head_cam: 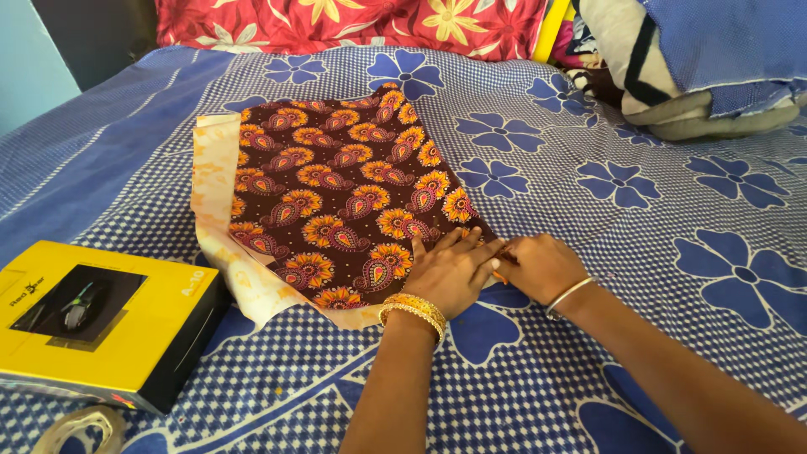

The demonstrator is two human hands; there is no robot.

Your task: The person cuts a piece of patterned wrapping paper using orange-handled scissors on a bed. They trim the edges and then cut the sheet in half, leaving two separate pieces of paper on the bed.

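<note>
A yellow box and two hands on a bed

The yellow box (101,319) lies closest, its corner cut off. The left hand (450,273) presses flat, fingers spread, on the brown flowered cloth's (336,202) near corner. The right hand (538,267) is curled just beside it, pinching something small and orange, too hidden to tell what, on the blue bedsheet (672,219).
</note>
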